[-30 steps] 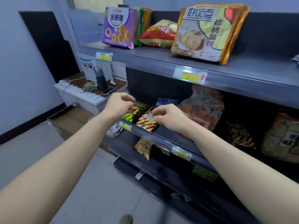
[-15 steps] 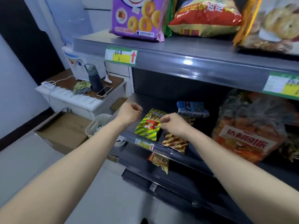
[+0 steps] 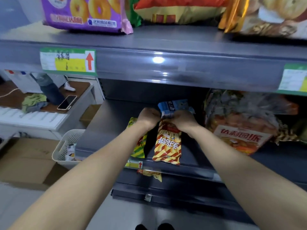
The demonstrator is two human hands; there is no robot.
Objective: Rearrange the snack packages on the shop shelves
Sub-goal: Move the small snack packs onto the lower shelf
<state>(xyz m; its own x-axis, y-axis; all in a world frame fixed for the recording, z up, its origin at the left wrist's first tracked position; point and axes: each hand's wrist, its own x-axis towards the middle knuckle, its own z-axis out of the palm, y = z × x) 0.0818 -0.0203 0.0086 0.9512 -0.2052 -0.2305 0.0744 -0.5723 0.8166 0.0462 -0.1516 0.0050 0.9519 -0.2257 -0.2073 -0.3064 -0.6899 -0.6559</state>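
Note:
On the middle shelf (image 3: pixel 106 130) my left hand (image 3: pixel 147 116) and my right hand (image 3: pixel 181 119) meet at the near edge of a blue snack packet (image 3: pixel 174 105) at the back, and both pinch it. In front of them a red-and-yellow striped packet (image 3: pixel 167 146) lies flat, its top edge under my right hand. A green-and-yellow packet (image 3: pixel 141 150) lies to its left, partly hidden by my left forearm. A large orange bag (image 3: pixel 239 133) stands to the right.
The top shelf (image 3: pixel 166 40) carries a purple ring-biscuit bag (image 3: pixel 83 12), a red-and-yellow bag (image 3: pixel 179 10) and a gold bag (image 3: pixel 269 15). A yellow packet (image 3: pixel 150 174) hangs on the lower shelf. At the left are a white basket (image 3: pixel 66 146), a cardboard box (image 3: pixel 25 163) and a phone (image 3: pixel 67 102).
Both hands have moved from the front packets toward the back of the middle shelf and closed on the blue packet. My head has come closer to the shelves.

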